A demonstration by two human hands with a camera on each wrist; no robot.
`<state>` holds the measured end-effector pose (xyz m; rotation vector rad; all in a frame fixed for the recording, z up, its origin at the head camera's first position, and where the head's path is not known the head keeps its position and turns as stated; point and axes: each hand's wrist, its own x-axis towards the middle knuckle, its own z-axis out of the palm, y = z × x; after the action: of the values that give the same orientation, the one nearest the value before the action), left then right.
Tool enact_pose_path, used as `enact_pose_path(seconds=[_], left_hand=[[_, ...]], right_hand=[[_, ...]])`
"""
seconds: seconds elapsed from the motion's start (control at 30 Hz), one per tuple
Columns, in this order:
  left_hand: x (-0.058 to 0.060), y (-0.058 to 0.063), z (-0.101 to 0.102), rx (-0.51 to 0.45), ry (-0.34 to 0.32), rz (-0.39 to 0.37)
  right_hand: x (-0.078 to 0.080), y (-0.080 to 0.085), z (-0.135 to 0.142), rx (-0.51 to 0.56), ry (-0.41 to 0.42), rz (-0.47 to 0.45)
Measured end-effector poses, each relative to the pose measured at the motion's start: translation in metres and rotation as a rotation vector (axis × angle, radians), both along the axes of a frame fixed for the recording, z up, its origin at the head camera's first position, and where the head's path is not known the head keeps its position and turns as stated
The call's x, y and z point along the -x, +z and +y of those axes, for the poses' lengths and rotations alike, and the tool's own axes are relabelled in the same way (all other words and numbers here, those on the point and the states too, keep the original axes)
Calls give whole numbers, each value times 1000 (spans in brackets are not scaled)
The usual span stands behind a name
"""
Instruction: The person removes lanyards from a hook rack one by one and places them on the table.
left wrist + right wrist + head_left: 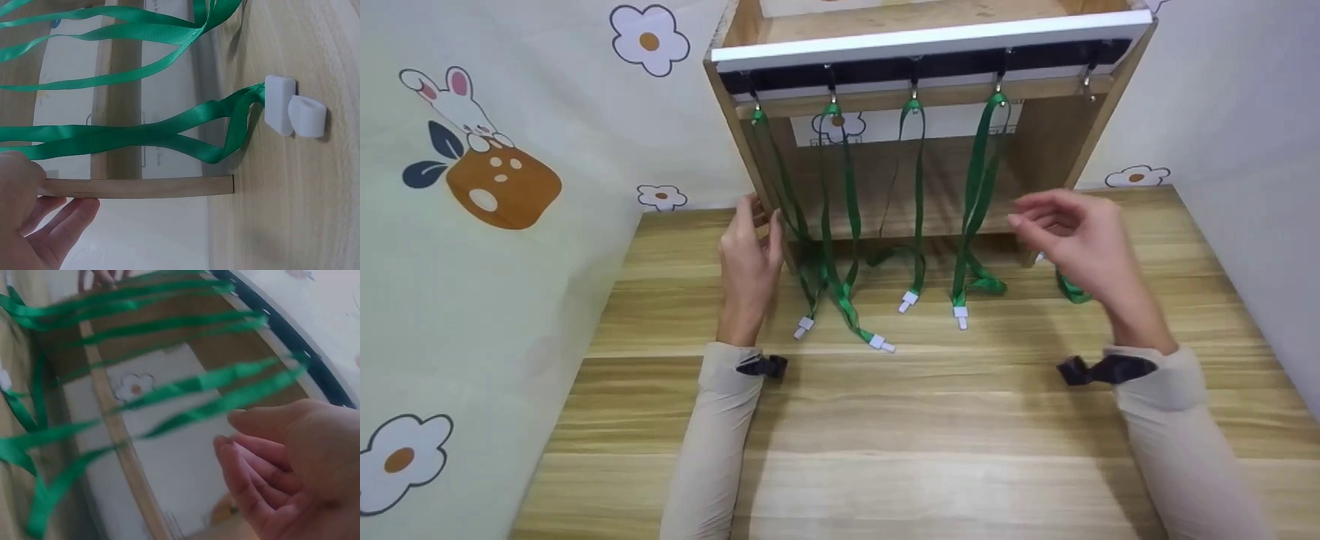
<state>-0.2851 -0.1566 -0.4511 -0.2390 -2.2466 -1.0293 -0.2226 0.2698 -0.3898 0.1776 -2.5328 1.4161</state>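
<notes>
My left hand (pixel 750 255) grips the left side panel (pixel 140 188) of a wooden shelf unit, thumb on one face and fingers on the other. Green lanyards with white plastic clips hang from hooks along the unit's front; the leftmost lanyard (pixel 784 180) is nearest that hand. My right hand (pixel 1084 232) is in the air before the unit's right side, its fingers loosely bent with nothing between them. Left of it hangs the rightmost hanging lanyard (pixel 979 172). Another green lanyard (pixel 1072 289) lies on the table, partly hidden behind the right hand and wrist.
The black hook strip (pixel 960 66) runs under the unit's white top edge, and its far-right hook (pixel 1087 82) bears no lanyard. White clips (pixel 910 301) lie on the wooden table (pixel 915 450). Patterned cloth walls (pixel 510 300) stand behind and at both sides.
</notes>
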Motion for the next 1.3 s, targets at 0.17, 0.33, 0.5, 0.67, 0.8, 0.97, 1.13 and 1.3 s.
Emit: enact_pose_path(seconds=[0.17,0.33,0.5,0.67,0.8,0.97,1.13,1.3], left_hand=[[-2,-1,0,-4,-10,-11],[-1,-2,0,3,-7,-17],[-1,-3,1,18,8,-11],[0,-3,2,1,-6,-9],[1,-3,2,-15,-11,-15],[1,-1,2,-9,-9,-30],[2,0,1,-3,-2,-28],[1,0,0,-8,-3,-27]], right_hand=[[5,-10,-37,55,-53,57],[10,-17,-58,101,-85,125],[14,-20,-68,138,-114,166],[15,-16,-65,207,-146,222],[13,-4,-53,249,-169,260],[4,13,-31,217,-160,256],[-6,21,-7,123,-89,220],[-13,16,11,-14,87,170]])
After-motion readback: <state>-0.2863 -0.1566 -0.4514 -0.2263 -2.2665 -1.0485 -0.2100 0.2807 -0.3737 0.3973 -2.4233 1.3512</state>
